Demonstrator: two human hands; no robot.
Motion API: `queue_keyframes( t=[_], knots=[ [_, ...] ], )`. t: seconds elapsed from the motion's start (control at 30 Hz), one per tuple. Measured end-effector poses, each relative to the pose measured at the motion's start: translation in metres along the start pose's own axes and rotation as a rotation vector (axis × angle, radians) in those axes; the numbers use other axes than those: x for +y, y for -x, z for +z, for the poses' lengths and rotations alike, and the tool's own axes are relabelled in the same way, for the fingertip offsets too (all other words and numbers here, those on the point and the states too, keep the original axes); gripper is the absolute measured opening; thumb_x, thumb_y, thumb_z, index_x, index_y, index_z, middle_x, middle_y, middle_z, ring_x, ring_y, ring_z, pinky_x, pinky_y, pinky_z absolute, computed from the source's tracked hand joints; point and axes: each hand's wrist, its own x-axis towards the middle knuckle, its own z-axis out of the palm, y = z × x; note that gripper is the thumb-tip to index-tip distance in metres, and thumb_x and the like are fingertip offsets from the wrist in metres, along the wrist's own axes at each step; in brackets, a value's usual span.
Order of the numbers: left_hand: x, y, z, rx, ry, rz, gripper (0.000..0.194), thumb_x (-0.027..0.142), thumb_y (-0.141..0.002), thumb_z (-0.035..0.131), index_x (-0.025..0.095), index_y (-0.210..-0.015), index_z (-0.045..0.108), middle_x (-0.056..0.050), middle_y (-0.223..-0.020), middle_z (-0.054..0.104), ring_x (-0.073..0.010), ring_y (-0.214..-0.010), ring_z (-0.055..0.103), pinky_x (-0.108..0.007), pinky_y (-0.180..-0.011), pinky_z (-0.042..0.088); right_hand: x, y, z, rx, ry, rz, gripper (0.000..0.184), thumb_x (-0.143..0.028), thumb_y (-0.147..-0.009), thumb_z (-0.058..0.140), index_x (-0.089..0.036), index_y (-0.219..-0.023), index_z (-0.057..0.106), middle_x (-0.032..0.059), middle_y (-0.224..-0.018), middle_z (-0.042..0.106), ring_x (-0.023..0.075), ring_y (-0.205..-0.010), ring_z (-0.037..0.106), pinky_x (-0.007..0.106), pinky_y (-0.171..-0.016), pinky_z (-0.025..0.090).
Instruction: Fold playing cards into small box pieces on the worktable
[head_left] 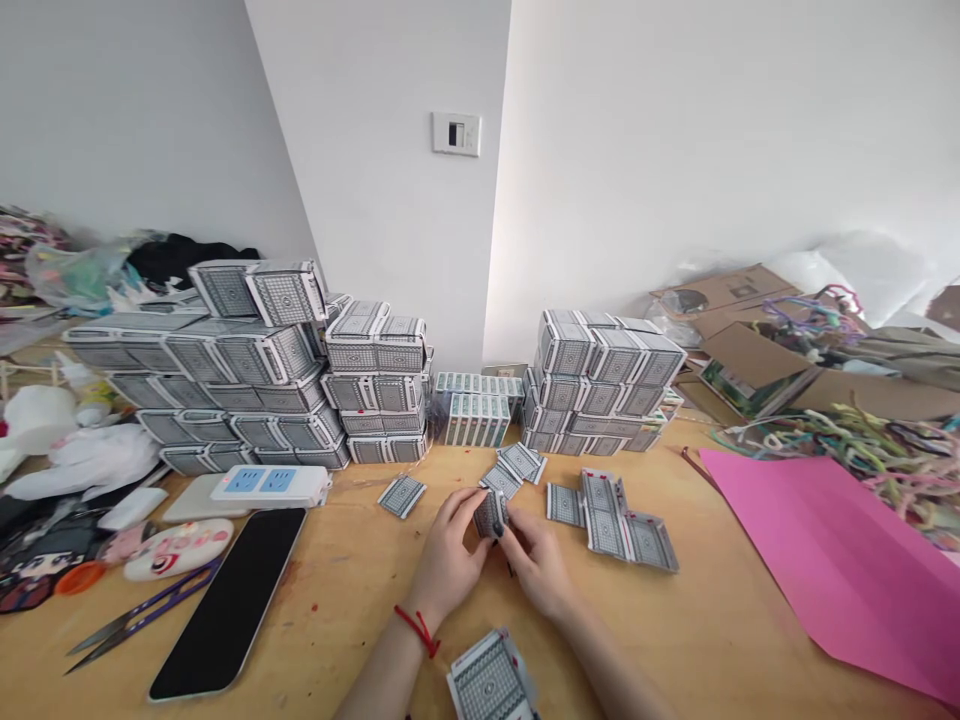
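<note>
At the middle of the table both hands meet on a grey patterned playing card (490, 513). My left hand (452, 556) grips its left side, with the red string bracelet on that wrist. My right hand (537, 566) pinches its lower right edge, dark nail on top. Whether it is one card or several together, I cannot tell. Just beyond lie loose cards (519, 464), and one card (402, 496) lies to the left. Right of my hands is a flat arrangement of joined, partly folded cards (606, 522). Between my forearms sits another folded card piece (489, 682).
Stacked card blocks rise at left (277, 400), centre left (375, 390) and right (585, 385). Between them stand small boxes (477, 418). At left lie a phone (229, 600), thread snips (142, 612) and a power strip (271, 484). Pink paper (840, 560) and yarn (862, 460) occupy the right.
</note>
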Motion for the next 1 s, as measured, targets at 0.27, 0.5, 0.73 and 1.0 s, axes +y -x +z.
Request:
queue_keyframes(
  t=[0.27,0.5,0.73,1.0],
  knots=[
    [-0.004,0.001,0.002,-0.009,0.018,0.024,0.052,0.006,-0.070,0.047,0.027,-0.118,0.041,-0.004,-0.119,0.044,-0.0197,-0.113,0.042,-0.042,-0.096,0.038,0.000,0.002,0.000,0.004,0.247,-0.109,0.025,-0.027,-0.081,0.041,-0.020,-0.100,0.055,0.0059,-0.076,0.060,0.0191,-0.068,0.054,0.030,-0.062,0.044],
    [-0.004,0.001,0.003,-0.011,0.026,0.022,0.053,0.007,-0.070,0.048,0.029,-0.118,0.041,-0.004,-0.120,0.043,-0.0204,-0.113,0.042,-0.042,-0.095,0.038,0.003,0.003,0.001,0.010,0.228,-0.094,0.026,-0.033,-0.082,0.040,-0.019,-0.099,0.055,0.0057,-0.072,0.060,0.0177,-0.063,0.054,0.027,-0.057,0.044],
    [-0.007,0.001,0.007,0.051,-0.006,-0.023,0.052,0.012,-0.072,0.052,0.029,-0.119,0.041,-0.004,-0.117,0.043,-0.0213,-0.113,0.040,-0.041,-0.094,0.038,0.015,0.000,0.005,0.073,0.037,0.140,0.028,-0.043,-0.079,0.044,-0.019,-0.068,0.051,-0.0033,-0.044,0.049,0.0110,-0.038,0.045,0.022,-0.039,0.036],
    [0.002,-0.002,0.005,0.025,0.213,-0.074,0.052,0.011,-0.071,0.051,0.030,-0.119,0.041,-0.004,-0.119,0.043,-0.0214,-0.113,0.041,-0.040,-0.093,0.038,0.005,-0.002,0.002,0.033,-0.225,0.170,0.031,-0.048,-0.077,0.045,-0.019,-0.068,0.047,-0.0048,-0.047,0.047,0.0101,-0.040,0.046,0.022,-0.041,0.038]
  ],
)
